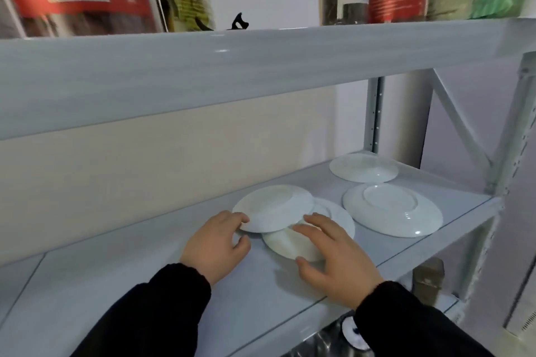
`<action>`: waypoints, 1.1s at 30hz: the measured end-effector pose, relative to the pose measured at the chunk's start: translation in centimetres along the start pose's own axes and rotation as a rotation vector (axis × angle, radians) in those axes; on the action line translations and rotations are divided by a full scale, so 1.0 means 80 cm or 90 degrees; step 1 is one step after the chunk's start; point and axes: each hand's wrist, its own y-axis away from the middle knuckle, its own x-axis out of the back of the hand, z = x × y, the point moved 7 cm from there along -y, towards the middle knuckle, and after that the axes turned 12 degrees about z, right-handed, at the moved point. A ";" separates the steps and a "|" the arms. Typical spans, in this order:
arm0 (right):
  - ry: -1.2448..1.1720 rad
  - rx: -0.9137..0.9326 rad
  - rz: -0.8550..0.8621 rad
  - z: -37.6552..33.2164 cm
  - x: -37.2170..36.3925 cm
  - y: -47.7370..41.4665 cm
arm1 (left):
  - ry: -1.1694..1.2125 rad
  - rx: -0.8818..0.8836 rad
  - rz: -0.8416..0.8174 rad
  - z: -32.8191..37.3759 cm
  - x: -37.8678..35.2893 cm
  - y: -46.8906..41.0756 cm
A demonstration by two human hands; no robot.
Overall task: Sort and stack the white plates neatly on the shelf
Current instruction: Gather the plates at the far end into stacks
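Pinching the tilted upper plate (274, 207), left hand (216, 243); right hand (333, 252) clasps the lower plate (293, 243); beyond, two plates (391, 213) lie unstacked.

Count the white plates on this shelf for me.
4. A round white plate overlapping another under both hands, a larger upside-down plate to their right, and one at the back right. More could hide beneath them.
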 end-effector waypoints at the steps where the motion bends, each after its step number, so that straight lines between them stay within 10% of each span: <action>1: 0.003 0.001 -0.014 0.002 -0.005 -0.001 | -0.007 0.004 0.000 -0.003 -0.007 -0.004; 20: 0.067 0.017 -0.110 0.009 -0.013 -0.003 | -0.112 -0.061 -0.032 -0.004 -0.046 -0.036; 33: 0.010 -0.021 -0.096 0.016 -0.004 0.002 | -0.087 0.221 0.140 -0.098 0.135 0.060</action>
